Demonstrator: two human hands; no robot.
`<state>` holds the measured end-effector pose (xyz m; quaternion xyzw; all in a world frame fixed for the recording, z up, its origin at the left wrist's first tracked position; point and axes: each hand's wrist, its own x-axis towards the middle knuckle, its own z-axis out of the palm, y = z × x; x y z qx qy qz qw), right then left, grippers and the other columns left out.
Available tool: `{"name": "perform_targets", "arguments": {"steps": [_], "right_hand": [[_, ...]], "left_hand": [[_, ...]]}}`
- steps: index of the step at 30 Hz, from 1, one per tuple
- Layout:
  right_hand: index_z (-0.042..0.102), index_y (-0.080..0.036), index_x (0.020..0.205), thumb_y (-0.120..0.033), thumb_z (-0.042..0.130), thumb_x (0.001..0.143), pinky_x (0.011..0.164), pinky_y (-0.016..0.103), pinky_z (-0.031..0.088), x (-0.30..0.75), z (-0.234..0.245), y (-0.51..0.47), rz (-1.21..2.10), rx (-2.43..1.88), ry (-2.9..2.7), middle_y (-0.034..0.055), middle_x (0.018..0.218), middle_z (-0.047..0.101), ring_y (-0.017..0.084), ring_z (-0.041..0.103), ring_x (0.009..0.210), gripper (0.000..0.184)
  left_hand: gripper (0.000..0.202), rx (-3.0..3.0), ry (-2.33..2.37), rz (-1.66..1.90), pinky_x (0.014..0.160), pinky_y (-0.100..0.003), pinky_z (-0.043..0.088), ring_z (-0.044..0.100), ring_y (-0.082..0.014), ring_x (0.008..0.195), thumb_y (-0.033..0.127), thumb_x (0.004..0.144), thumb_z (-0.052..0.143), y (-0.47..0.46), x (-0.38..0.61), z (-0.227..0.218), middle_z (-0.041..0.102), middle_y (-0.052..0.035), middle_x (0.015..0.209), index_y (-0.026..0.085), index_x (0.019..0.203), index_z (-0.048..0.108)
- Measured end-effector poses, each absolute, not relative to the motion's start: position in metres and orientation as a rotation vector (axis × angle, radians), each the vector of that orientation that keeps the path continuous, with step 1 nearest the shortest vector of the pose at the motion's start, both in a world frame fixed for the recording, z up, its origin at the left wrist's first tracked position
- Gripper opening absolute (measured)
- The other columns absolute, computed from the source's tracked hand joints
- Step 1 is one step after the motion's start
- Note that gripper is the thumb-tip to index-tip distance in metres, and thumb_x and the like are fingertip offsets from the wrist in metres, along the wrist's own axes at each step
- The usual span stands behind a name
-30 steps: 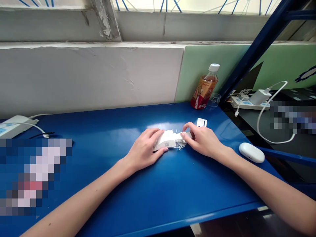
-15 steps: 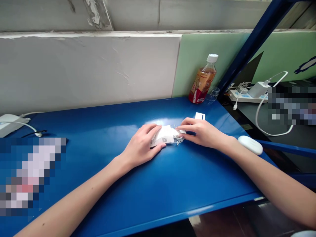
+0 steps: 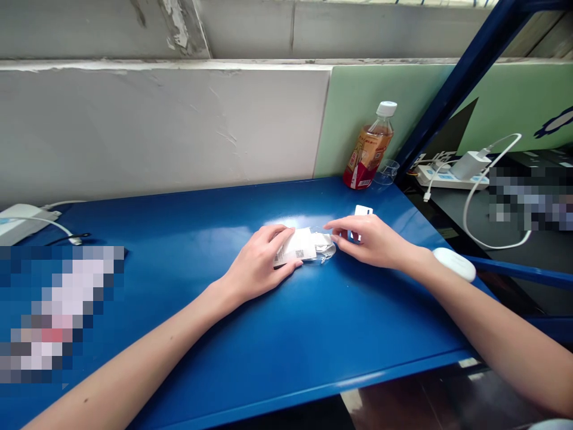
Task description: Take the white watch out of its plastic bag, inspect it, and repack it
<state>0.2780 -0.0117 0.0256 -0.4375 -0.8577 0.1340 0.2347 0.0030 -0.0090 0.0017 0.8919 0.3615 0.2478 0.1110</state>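
Observation:
A small clear plastic bag (image 3: 329, 252) with white labelled paper (image 3: 299, 243) at its left end lies on the blue desk. Its right end holds a white item (image 3: 323, 242) and what looks like a small beaded chain; the item's kind is hard to make out. My left hand (image 3: 257, 260) grips the papered end, thumb along the near edge and fingers along the far edge. Just right of the bag, my right hand (image 3: 364, 236) hovers with thumb and forefinger apart and nothing visible between them. Partly behind it lies a white card-like piece (image 3: 363, 210).
A drink bottle (image 3: 369, 146) stands at the back right beside a clear cup (image 3: 385, 172). A white rounded case (image 3: 454, 264) sits by my right forearm. Power strips with cables lie at far left (image 3: 24, 218) and right (image 3: 441, 175). A blue frame post (image 3: 461, 77) rises at right.
My right fingers have come off the white item in the bag and spread slightly, moving a little right. My left hand stays on the bag.

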Motion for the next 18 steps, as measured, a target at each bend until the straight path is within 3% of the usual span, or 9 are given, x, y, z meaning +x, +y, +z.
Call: {"name": "perform_targets", "arguments": {"steps": [6,11,15,18], "right_hand": [[0.067,-0.019,0.115,-0.027,0.051,0.093,0.064,0.03,0.048,0.261,0.019,-0.025,0.473,-1.202,-2.305,0.0059,0.088,0.076,0.018,0.066,0.069,0.028],[0.049,-0.018,0.138,-0.019,0.051,0.09,0.066,0.03,0.051,0.255,0.016,-0.031,0.652,-1.177,-2.214,0.0049,0.095,0.077,0.016,0.066,0.068,0.048],[0.043,-0.017,0.142,-0.019,0.051,0.09,0.076,0.035,0.054,0.254,0.014,-0.033,0.652,-1.154,-2.267,0.0102,0.112,0.074,0.02,0.068,0.082,0.053],[0.039,-0.014,0.147,-0.02,0.049,0.091,0.08,0.04,0.053,0.254,0.013,-0.033,0.522,-1.139,-2.409,0.014,0.11,0.072,0.025,0.067,0.092,0.057]], "left_hand": [[0.057,2.632,1.072,0.712,0.1,-0.048,0.05,0.057,-0.0327,0.118,0.042,0.089,0.063,-0.008,0.004,-0.001,0.059,-0.0166,0.13,0.018,0.139,0.05],[0.095,2.578,1.108,0.749,0.098,-0.049,0.051,0.058,-0.034,0.121,0.042,0.086,0.067,-0.008,0.003,-0.007,0.062,-0.0186,0.13,0.012,0.156,0.011],[0.074,2.62,1.108,0.768,0.103,-0.049,0.049,0.055,-0.0341,0.128,0.042,0.087,0.066,-0.008,0.003,-0.008,0.059,-0.0196,0.136,0.011,0.147,0.037],[0.059,2.641,1.071,0.797,0.108,-0.047,0.047,0.053,-0.0312,0.132,0.038,0.089,0.062,-0.009,0.004,-0.007,0.057,-0.0195,0.139,0.011,0.139,0.048]]}}
